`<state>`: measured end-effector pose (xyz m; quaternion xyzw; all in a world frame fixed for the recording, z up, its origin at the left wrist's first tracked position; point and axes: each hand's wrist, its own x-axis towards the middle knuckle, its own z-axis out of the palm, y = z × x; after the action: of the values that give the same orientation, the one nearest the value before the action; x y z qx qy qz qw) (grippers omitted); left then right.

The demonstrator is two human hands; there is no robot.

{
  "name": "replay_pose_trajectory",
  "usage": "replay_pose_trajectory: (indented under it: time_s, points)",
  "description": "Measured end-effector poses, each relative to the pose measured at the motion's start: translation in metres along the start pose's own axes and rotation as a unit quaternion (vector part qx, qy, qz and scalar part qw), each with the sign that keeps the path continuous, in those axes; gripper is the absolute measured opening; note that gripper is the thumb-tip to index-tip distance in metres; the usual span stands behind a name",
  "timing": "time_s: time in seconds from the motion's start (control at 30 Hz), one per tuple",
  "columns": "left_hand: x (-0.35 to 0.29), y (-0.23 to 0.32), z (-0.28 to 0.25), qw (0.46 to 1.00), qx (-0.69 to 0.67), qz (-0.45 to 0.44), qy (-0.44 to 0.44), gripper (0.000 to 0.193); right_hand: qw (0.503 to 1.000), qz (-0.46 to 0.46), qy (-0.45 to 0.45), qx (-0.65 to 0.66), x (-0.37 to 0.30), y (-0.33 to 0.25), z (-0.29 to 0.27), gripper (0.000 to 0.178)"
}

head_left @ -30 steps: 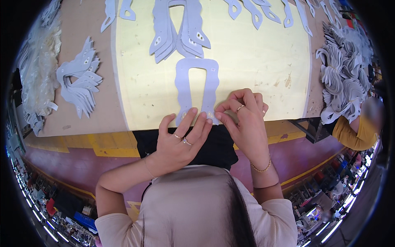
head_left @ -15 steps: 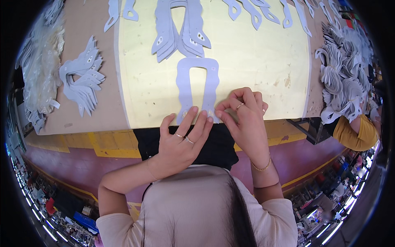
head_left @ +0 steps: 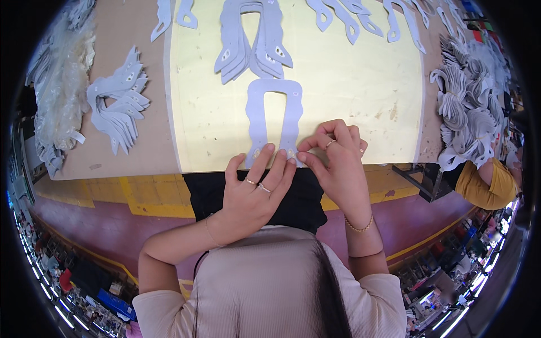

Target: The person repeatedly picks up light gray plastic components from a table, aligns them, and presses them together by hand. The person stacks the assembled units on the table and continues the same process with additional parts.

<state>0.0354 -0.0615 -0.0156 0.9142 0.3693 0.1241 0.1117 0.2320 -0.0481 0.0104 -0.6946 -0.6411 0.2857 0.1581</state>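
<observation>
A flat, U-shaped lilac-grey cut piece (head_left: pixel 291 115), shaped like a shoe upper, lies at the table's near edge with its two legs toward me. Small holes show near the ends of its legs. My left hand (head_left: pixel 248 191) rests on those ends, fingers stretched out and spread. Beside the right leg's tip, my right hand (head_left: pixel 341 163) has thumb and forefinger pinched together. What lies between them, if anything, is too small to make out. Just beyond sits a stack of matching pieces (head_left: pixel 228 39), fanned out and also U-shaped.
A yellow sheet (head_left: pixel 360 101) covers the middle of the brown tabletop (head_left: pixel 149 141). Another fanned stack (head_left: pixel 115 104) and clear plastic bags (head_left: pixel 59 101) lie at left. Bundled grey pieces (head_left: pixel 468 112) crowd the right end, near another person's yellow sleeve (head_left: pixel 486 183). More pieces (head_left: pixel 349 25) line the far side.
The whole view has shifted slightly. Both hands keep nearly the same pose at the cut piece's leg ends, and nothing has visibly been picked up or let go.
</observation>
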Motion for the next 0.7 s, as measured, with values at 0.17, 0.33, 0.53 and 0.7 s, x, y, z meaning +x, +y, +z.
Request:
replay_pose_trajectory:
  time_s: [0.17,0.33,0.53,0.7]
  points:
    - [0.004,-0.02,-0.019,0.995,-0.103,-0.003,-0.007,0.044,1.0,-0.003,-0.001,0.019,0.0,0.002,0.0,0.008]
    - [0.017,-0.028,-0.016,0.986,-0.107,-0.116,0.045,0.028,1.0,0.014,0.002,0.026,0.0,-0.002,0.0,0.013]
    - [0.048,-0.024,-0.023,0.968,-0.142,-0.204,-0.014,0.016,1.0,0.018,0.004,0.013,0.0,-0.006,0.002,0.021]
    - [0.05,-0.023,-0.017,0.958,-0.175,-0.223,-0.046,0.023,0.999,0.029,-0.01,0.015,0.002,-0.007,0.0,0.022]
